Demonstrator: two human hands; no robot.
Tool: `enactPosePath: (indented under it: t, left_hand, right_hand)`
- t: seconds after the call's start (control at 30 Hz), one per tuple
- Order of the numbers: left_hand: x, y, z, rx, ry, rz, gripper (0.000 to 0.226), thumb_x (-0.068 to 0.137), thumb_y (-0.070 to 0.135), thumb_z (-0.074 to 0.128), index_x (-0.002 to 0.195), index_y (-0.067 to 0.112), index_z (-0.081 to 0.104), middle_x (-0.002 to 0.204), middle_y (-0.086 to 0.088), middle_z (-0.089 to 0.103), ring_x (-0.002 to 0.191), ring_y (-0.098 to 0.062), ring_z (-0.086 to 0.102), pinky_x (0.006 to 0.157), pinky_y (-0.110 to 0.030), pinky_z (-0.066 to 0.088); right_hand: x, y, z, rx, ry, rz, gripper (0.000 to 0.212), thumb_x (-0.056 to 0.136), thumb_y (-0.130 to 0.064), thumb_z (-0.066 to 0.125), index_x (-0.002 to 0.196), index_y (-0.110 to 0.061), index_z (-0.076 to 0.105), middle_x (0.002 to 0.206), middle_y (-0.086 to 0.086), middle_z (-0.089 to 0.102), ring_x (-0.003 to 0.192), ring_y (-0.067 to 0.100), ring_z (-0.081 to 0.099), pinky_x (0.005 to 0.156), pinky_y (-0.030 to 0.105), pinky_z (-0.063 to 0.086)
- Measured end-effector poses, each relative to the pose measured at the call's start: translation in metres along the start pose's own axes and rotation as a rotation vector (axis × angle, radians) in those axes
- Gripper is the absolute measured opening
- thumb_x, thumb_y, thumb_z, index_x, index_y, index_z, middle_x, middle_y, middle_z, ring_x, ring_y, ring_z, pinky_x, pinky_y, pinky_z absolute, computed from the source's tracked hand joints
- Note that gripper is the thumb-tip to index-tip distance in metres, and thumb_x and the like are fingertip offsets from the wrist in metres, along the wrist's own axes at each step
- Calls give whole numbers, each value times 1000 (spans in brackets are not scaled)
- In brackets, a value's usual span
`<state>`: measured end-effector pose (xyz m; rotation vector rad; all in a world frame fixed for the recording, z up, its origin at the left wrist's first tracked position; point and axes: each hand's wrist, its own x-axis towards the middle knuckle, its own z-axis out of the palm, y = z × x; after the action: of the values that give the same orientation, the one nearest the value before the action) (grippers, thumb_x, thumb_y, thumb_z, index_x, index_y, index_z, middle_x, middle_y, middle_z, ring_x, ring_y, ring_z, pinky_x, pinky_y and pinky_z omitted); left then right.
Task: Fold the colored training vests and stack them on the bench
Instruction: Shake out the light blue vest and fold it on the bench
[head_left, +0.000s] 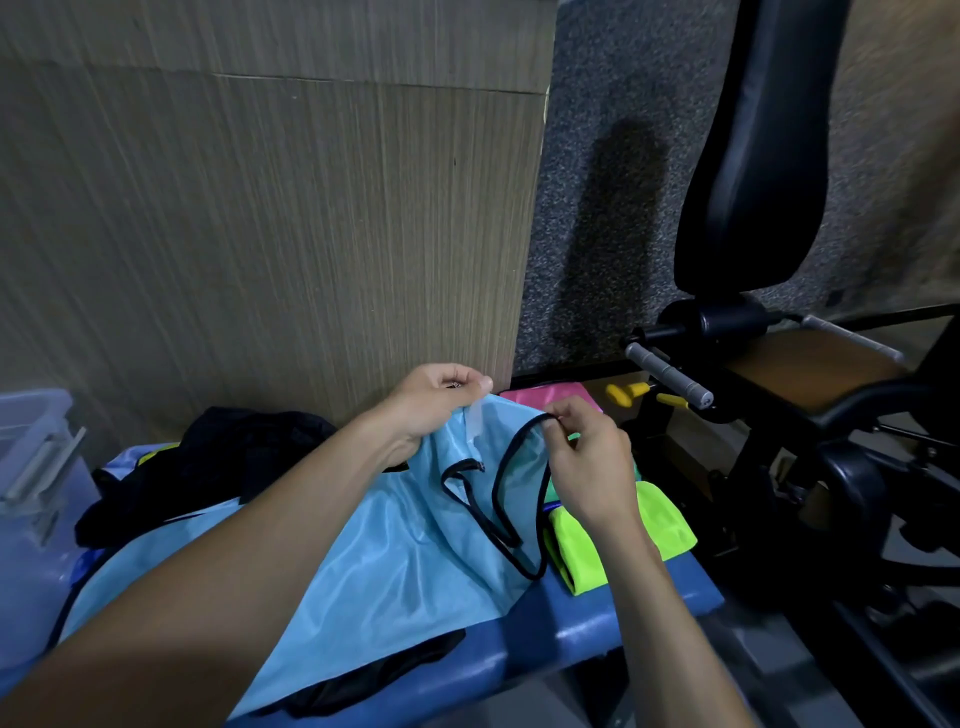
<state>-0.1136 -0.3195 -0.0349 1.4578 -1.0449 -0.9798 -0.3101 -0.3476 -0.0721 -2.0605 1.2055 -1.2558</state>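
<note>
Hands both pinch the light blue vest (374, 561) I see draped across the blue tabletop (597, 634): left hand (431, 400) grips its top edge, right hand (587, 457) grips the black-trimmed strap. Folded green vest (597, 545) lies just beside, pink vest (540, 397) behind.

A wood-grain panel wall (270, 218) fills the left and centre. Right of it runs a strip of dark speckled surface (597, 156), wall or floor, I cannot tell. A black gym machine (753, 171) with a padded backrest, grey handles (670, 376) and yellow knobs (626, 393) stands at right. A clear plastic bin (31, 467) sits far left. The light is dim.
</note>
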Motion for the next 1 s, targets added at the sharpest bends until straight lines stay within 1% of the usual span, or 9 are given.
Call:
enactPosePath:
  t: [0.17,0.27,0.33,0.43,0.5,0.57,0.67,0.9,1.0]
  left_hand:
    - [-7,0,1,62,-116,128,14,88,9,77,96,19,74,81,15,68,80,0,63,81,-17,49]
    - [-11,-4,-1,80,-170,117,22,83,7,80,98,22,74,92,7,69,88,-5,66,87,-23,53]
    - [-12,-6,0,142,-221,66,26,83,8,81,105,18,72,94,3,70,88,-11,66,89,-28,54]
    - [-13,-11,2,287,-337,-77,38,86,31,80,111,4,68,93,0,70,89,-13,66,89,-30,52]
    - [-11,-15,3,335,-385,-141,58,84,49,77,104,-5,65,93,-4,67,89,-17,62,89,-35,48]
    - [-9,-17,5,345,-351,-147,49,86,50,73,99,2,72,103,-1,71,101,-16,63,99,-35,45]
    - [-5,-18,8,300,-233,-94,18,96,36,68,102,22,78,118,2,73,118,-14,61,111,-32,40]
    - [-1,-18,12,273,-88,91,13,96,31,69,89,21,75,103,1,75,106,-14,66,101,-31,45]
    - [-5,-16,15,239,-121,122,10,91,27,75,86,19,72,92,4,73,92,-9,65,89,-23,46]
  right_hand:
    - [1,-3,2,340,-116,266,14,87,-15,51,80,-18,62,70,-5,64,69,13,57,75,46,53]
    - [-2,-6,2,428,-150,263,16,92,-8,59,84,-21,66,72,-14,66,69,5,60,73,36,52]
    - [-2,-6,2,382,-87,198,18,91,-4,62,84,-20,67,79,-9,71,69,5,62,71,33,51]
    - [-1,-2,0,384,-56,166,20,90,-1,60,84,-19,66,83,-3,73,69,5,61,73,36,51]
    - [-2,-4,0,384,-86,139,23,90,3,58,86,-17,67,81,-5,73,65,0,59,68,29,47]
    - [-3,-5,-1,369,-101,109,26,89,6,56,86,-17,68,76,-9,69,57,-2,54,62,19,38]
    - [-4,-3,-2,314,-93,105,30,88,3,55,79,-23,66,66,-13,63,47,2,45,54,21,32]
    - [-5,2,0,121,-70,138,18,90,-11,63,74,-18,67,54,-15,58,49,1,49,49,16,32]
    - [-3,1,1,163,-63,180,20,89,-18,64,69,-17,62,52,-16,54,51,4,47,56,26,36]
